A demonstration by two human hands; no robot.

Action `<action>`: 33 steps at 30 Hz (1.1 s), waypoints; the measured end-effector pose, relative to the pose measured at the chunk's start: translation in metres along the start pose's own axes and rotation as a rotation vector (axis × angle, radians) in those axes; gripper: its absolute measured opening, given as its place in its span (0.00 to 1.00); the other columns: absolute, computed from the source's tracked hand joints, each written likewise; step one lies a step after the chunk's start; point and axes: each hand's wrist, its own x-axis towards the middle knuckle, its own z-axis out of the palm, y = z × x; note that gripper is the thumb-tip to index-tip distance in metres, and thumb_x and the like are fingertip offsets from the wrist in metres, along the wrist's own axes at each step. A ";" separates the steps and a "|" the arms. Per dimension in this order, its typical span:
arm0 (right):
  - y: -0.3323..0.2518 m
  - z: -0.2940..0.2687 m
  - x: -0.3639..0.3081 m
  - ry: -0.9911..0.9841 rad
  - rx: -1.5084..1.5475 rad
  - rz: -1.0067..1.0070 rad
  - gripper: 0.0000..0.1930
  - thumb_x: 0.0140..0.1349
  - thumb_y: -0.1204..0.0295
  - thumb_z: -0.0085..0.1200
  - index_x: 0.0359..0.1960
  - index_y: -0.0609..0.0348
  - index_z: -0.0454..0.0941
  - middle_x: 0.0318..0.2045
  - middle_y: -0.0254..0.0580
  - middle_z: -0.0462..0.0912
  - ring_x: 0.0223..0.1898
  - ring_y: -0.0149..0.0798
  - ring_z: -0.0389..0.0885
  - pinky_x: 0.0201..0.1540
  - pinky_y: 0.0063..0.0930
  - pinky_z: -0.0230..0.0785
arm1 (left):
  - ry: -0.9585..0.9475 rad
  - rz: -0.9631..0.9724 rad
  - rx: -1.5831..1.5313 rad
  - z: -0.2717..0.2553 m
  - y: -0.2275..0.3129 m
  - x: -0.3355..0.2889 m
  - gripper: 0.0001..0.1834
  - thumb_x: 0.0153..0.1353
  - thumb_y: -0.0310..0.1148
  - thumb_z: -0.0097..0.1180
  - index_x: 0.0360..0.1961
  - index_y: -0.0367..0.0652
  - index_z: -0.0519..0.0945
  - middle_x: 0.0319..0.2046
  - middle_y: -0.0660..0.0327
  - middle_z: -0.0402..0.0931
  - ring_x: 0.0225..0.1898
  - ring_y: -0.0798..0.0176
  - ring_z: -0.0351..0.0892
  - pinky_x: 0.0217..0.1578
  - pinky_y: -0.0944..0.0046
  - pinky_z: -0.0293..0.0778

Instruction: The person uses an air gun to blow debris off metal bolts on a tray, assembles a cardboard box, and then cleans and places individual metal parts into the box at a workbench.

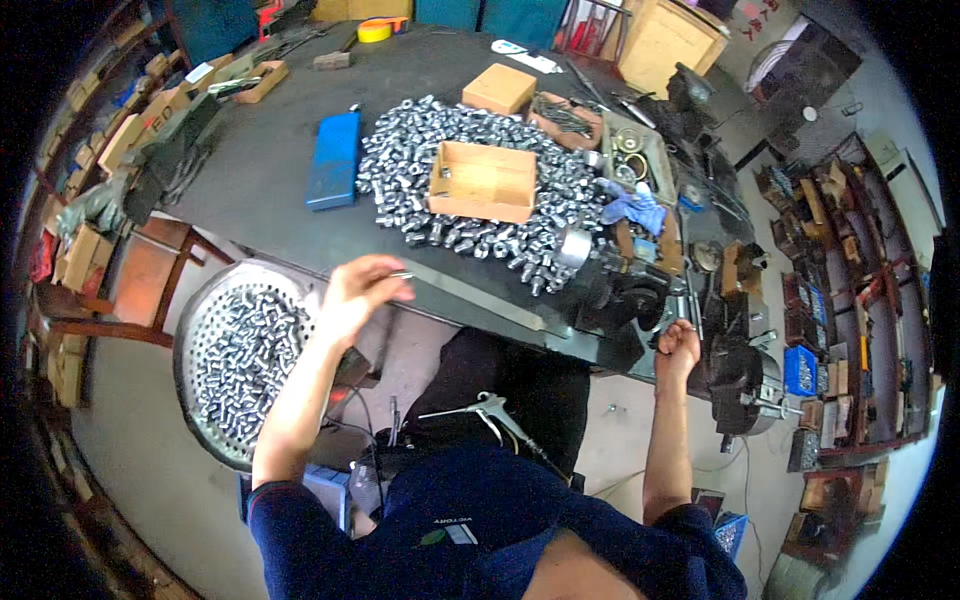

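Over the near edge of the dark table, my left hand [358,298] pinches a small shiny metal pin [402,274] between thumb and fingertips. At the right, my right hand [677,347] is closed beside a metal rod [684,306] on a bench machine [640,298]; what its fingers grip, if anything, is hidden. A large heap of steel fittings [420,140] covers the middle of the table. On top of it sits an open cardboard box [484,180] with a few small pieces inside. Left of my left forearm, a perforated round metal basin [192,340] holds many similar fittings [252,370].
A blue case [334,160] lies left of the heap, and a closed carton [498,89] stands behind it. Small parts fill a tray [640,150] at the right. An air blow gun [490,408] is near my lap. A wooden chair [150,280] and loaded shelves [850,300] flank the table.
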 end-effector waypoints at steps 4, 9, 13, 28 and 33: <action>-0.001 0.014 -0.013 0.055 -0.025 -0.012 0.09 0.61 0.69 0.40 0.29 0.59 0.71 0.20 0.33 0.70 0.15 0.25 0.55 0.16 0.19 0.46 | -0.324 0.084 -0.061 0.102 0.013 0.059 0.10 0.55 0.22 0.53 0.38 0.27 0.72 0.27 0.54 0.77 0.28 0.63 0.78 0.34 0.69 0.75; -0.005 0.013 -0.010 0.045 -0.016 0.024 0.08 0.59 0.68 0.42 0.32 0.60 0.69 0.19 0.33 0.70 0.13 0.24 0.55 0.15 0.17 0.47 | -0.454 0.038 -0.113 0.154 -0.002 0.094 0.08 0.56 0.22 0.52 0.36 0.28 0.73 0.24 0.56 0.76 0.25 0.65 0.78 0.28 0.69 0.75; -0.004 0.017 -0.015 0.056 -0.056 0.006 0.09 0.61 0.68 0.42 0.32 0.60 0.69 0.19 0.32 0.68 0.14 0.23 0.55 0.17 0.17 0.47 | -0.493 0.004 -0.135 0.158 -0.005 0.099 0.07 0.55 0.23 0.53 0.34 0.30 0.74 0.24 0.57 0.76 0.24 0.65 0.78 0.28 0.69 0.74; -0.070 0.069 0.004 -0.090 -0.132 -0.076 0.09 0.60 0.65 0.40 0.31 0.57 0.69 0.17 0.28 0.66 0.13 0.22 0.55 0.12 0.15 0.44 | -0.429 0.088 0.074 0.159 -0.004 0.104 0.07 0.58 0.27 0.51 0.31 0.32 0.74 0.23 0.60 0.75 0.23 0.69 0.76 0.28 0.69 0.73; -0.056 0.089 0.070 -0.059 -0.090 -0.116 0.08 0.59 0.68 0.41 0.30 0.58 0.70 0.17 0.29 0.66 0.14 0.22 0.56 0.13 0.14 0.46 | -0.320 0.209 0.478 0.172 -0.004 0.089 0.19 0.65 0.40 0.40 0.25 0.35 0.71 0.12 0.62 0.69 0.13 0.69 0.71 0.17 0.67 0.67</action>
